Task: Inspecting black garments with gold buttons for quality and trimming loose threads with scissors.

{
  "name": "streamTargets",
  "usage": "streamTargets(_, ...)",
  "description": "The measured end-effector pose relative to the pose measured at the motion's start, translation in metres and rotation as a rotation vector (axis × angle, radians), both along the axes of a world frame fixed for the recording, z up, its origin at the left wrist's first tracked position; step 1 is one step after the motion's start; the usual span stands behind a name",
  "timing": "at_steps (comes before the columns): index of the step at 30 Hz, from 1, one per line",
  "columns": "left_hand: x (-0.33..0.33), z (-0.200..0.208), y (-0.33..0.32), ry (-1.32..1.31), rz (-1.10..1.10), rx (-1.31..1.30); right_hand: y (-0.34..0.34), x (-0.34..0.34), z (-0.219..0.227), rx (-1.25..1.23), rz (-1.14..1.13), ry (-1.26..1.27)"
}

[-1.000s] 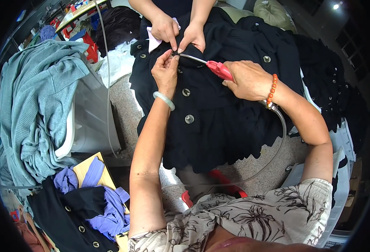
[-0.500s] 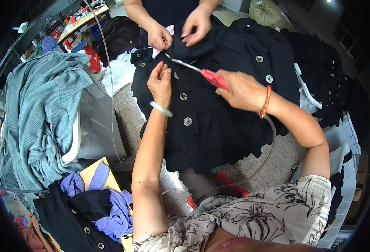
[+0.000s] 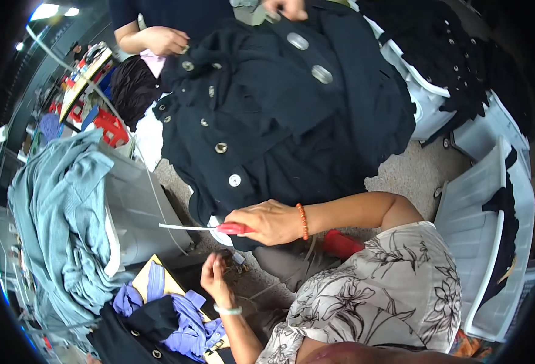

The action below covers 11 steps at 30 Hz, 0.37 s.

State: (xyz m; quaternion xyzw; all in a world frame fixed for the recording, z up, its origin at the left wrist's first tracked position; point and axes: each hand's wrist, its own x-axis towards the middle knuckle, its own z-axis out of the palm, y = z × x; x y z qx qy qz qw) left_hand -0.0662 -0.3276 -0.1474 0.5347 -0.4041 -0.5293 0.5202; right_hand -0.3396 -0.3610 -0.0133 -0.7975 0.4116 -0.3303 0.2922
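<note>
My right hand [image 3: 266, 222] is wrapped round the red grip of an air blow gun [image 3: 234, 228]. Its thin metal nozzle points left, in front of the near edge of the black garment [image 3: 279, 164]. Below the nozzle, my left hand [image 3: 214, 280] is raised off the cloth, fingers bent and pressed together; whatever they may hold is too small to make out. Down the garment's left part runs a row of round buttons [image 3: 221, 147]. A co-worker's hand [image 3: 165, 40] is at its far left edge, and the co-worker's other hand [image 3: 287, 8] is at the far side.
On the left, grey-green knitwear [image 3: 61, 200] drapes over a grey bin [image 3: 140, 200]. Purple cloth [image 3: 188, 321] and a black buttoned garment [image 3: 140, 340] lie at lower left. White bins [image 3: 461, 230] stand on the right, near more black garments [image 3: 437, 54]. A hose [image 3: 91, 85] hangs at upper left.
Both my hands have come back toward me from the garment's far part, the blow gun still in my right. The co-worker's hands have moved apart, and the view has shifted.
</note>
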Motion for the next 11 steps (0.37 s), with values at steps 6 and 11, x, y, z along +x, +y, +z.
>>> streamTargets(6, 0.044, -0.027, 0.055, 0.139, 0.142, 0.127, 0.013, -0.01, -0.013, 0.053, -0.027, 0.006)
streamTargets(11, 0.025, -0.022, 0.067, 0.149, 0.12, 0.159, 0.022, -0.018, -0.011, 0.114, -0.033, 0.0)
